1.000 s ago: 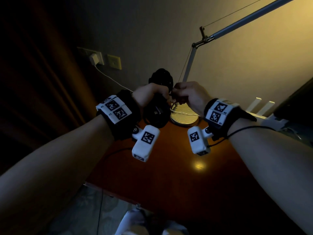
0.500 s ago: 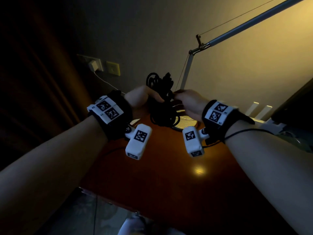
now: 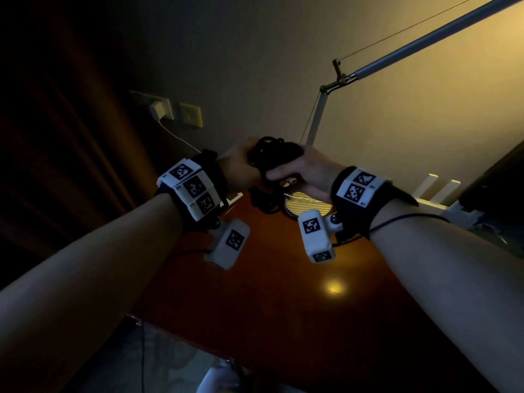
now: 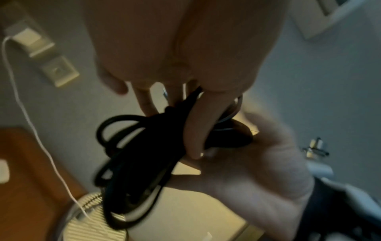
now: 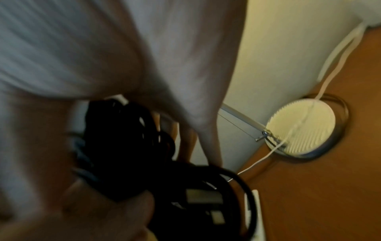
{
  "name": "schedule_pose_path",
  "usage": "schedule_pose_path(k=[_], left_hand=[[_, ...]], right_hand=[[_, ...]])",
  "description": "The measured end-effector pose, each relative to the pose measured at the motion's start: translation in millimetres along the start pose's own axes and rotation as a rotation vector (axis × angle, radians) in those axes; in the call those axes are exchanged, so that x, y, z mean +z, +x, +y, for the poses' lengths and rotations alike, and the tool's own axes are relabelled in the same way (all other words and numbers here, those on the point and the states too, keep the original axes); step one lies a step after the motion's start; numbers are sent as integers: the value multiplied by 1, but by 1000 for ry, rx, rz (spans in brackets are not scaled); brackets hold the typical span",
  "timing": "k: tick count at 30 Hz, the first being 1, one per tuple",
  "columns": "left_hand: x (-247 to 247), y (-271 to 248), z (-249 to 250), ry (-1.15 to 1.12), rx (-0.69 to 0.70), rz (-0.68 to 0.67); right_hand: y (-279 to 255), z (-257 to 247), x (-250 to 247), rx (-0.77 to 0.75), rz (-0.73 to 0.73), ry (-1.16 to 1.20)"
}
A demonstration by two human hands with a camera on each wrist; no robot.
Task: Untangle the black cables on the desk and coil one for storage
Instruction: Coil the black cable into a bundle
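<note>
A bundle of black cables (image 3: 273, 154) hangs in loops above the back of the wooden desk (image 3: 283, 321), held between both hands. My left hand (image 3: 242, 167) grips it from the left; in the left wrist view its fingers (image 4: 195, 130) curl round the black loops (image 4: 136, 156). My right hand (image 3: 299, 170) wraps over the bundle from the right, thumb underneath. In the blurred right wrist view, the dark coils (image 5: 128, 143) lie against my right palm, with a plug-like end (image 5: 204, 197) lower down. Where each cable's ends run is hidden.
A round ribbed lamp base (image 3: 309, 205) sits on the desk just below the hands, its arm (image 3: 425, 41) rising to the right. A white charger (image 3: 157, 110) is plugged into the wall socket, its thin white cord (image 4: 37, 133) running down to the desk. White slats (image 3: 439, 188) stand at the right.
The bundle hung loosely between my hands; now my right hand has closed over its top and both hands press closer together. The loops look more gathered.
</note>
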State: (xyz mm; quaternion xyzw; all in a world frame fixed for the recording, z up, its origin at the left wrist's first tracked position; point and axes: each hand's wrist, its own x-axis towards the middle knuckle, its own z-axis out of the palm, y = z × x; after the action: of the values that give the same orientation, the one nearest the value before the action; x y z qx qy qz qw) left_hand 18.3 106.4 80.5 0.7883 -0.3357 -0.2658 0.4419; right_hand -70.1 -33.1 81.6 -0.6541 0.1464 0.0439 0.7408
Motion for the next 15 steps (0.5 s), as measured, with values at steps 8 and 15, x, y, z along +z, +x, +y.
schedule_pose_path(k=[8,15], left_hand=[[9,4,-5,100,-214,42],[11,5,-4,-331,-342,31]], right_hand=[[8,17,-12,-42,246,-61],[14,24,-18,-105,329,-197]])
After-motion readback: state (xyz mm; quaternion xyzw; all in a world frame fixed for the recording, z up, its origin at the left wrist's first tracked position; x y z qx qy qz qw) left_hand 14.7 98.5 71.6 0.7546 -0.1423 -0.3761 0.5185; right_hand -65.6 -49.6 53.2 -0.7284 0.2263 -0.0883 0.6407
